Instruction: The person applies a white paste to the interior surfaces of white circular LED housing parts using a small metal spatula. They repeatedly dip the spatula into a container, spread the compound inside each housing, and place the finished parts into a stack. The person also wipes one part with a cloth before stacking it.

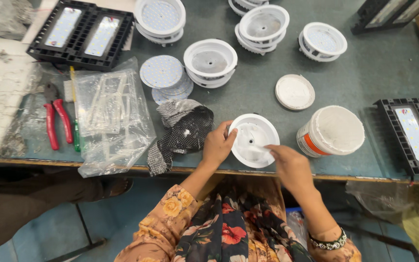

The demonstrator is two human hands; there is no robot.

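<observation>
White round lamp housing (254,140) sits at the near edge of the desk (364,73), and every other place here we give from it. Our left hand (217,144) pinches its left rim, fingers closed on the edge. Our right hand (291,167) comes in over its right side, the fingertips narrow and touching the inside of the dish; whether they hold something small we cannot tell.

We judge the housing light and stiff, a thin moulded plastic shell with a smooth, somewhat slippery face and a small hole in the middle. The raised rim looks like the safest place to take it; the thin wall might crack if squeezed hard.

Just to its left lies a soft black-and-white checked cloth (183,127). To its right stands a white tub (332,131) with an orange band, crusted with white paste, and behind it a flat white lid (295,91). Farther behind are more white housings (210,61) and round LED boards (161,72). Well to the left lie a crinkled clear plastic bag (110,116) and red-handled pliers (56,120).
</observation>
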